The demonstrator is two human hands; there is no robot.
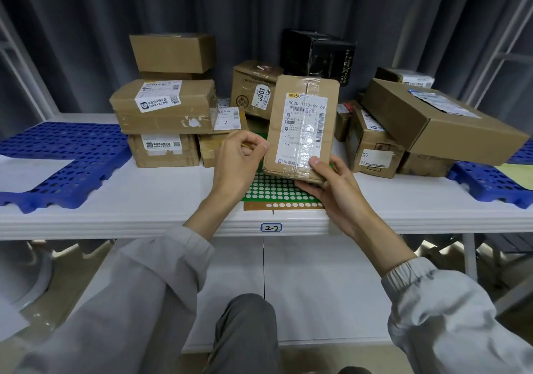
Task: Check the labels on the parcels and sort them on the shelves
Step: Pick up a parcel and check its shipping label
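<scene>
Now we take the small "2-2" tag (271, 227) on the front edge of the white shelf (144, 200) as our landmark and read across from the left; far left of the tag a blue perforated mat (63, 154) lies on the shelf with a white sheet (28, 168) resting on its near part; nearer the tag, up and to its left, stands a stack of brown parcels (165, 108), the upper ones bearing white labels and a plain carton on top; above the tag and just left of it our left hand (239, 157) hangs with its fingers curled, thumb against forefinger, pinching a thin yellow thing too small for us to name, and close beside the parcel's left edge, though we cannot tell whether it touches; directly above the tag our right hand (326, 183) grips the lower right corner of a flat brown parcel (302, 125), thumb on the face and fingers behind, holding it upright over a green dotted sheet (277, 191) with its white shipping label (302, 128) turned toward us under clear tape; behind it, farther above the tag, sit a taped brown box and a black box (317, 56); right of the tag more brown parcels (427, 125) pile up, one large carton leaning across the others; far right another blue mat (490, 180) lies on the shelf.
</scene>
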